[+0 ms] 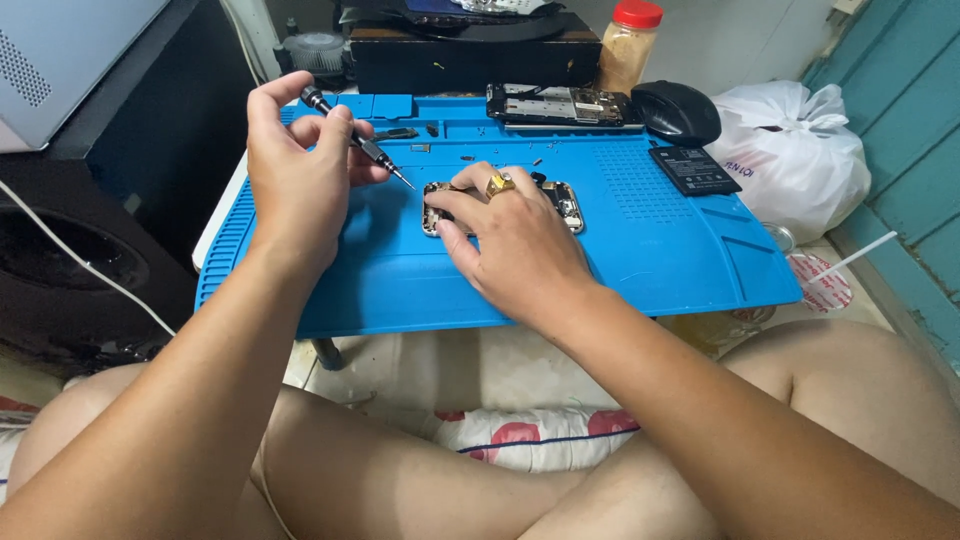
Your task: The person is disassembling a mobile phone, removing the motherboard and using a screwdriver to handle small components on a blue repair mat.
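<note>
In the head view, the left hand [300,180] was clamped on a slim black metal screwdriver [358,140], its tip pointing toward four o'clock. The right hand [510,240], fingers spread flat, pressed an opened phone body [500,207] at the centre of the blue silicone work mat [640,250]. A red-lidded plastic jar [628,45] stood at one o'clock, with a flat black rectangular battery [694,170] and a white plastic bag [795,150] at two o'clock.

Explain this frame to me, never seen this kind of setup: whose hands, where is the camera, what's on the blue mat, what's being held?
There is no machine here: one camera worn on a person's head looks down at their own two bare hands. The left hand holds a small precision screwdriver, tip pointing down toward the mat. The right hand, with a gold ring, rests on an opened phone body. Both lie over a blue repair mat on a small table. Also on the mat: another opened phone, a flat black battery and a black mouse. Behind stands a red-lidded jar; to the right, a white plastic bag.
</note>
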